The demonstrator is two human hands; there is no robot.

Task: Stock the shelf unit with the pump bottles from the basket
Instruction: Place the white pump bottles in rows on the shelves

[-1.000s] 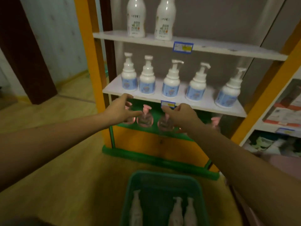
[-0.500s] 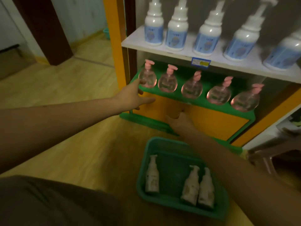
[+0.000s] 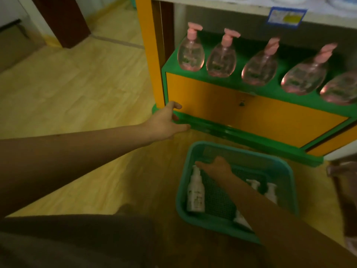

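Observation:
A green basket sits on the floor in front of the shelf unit. Inside lie three white pump bottles: one on the left, two at the right, partly hidden by my forearm. My right hand is down in the basket, fingers spread, fingertips at the pump head of the left bottle, holding nothing. My left hand hangs open beside the unit's lower left corner, empty. Several clear pink pump bottles stand in a row on the green shelf.
The shelf unit has an orange front panel and a green base close behind the basket. A white shelf with a blue price tag juts out overhead. Wooden floor extends left; a dark door frame stands far left. A dark object sits at right.
The view tipped downward. My right hand dropped from the shelf front into the basket, reaching the left white bottle. My left hand sank from the pink bottles to the unit's base.

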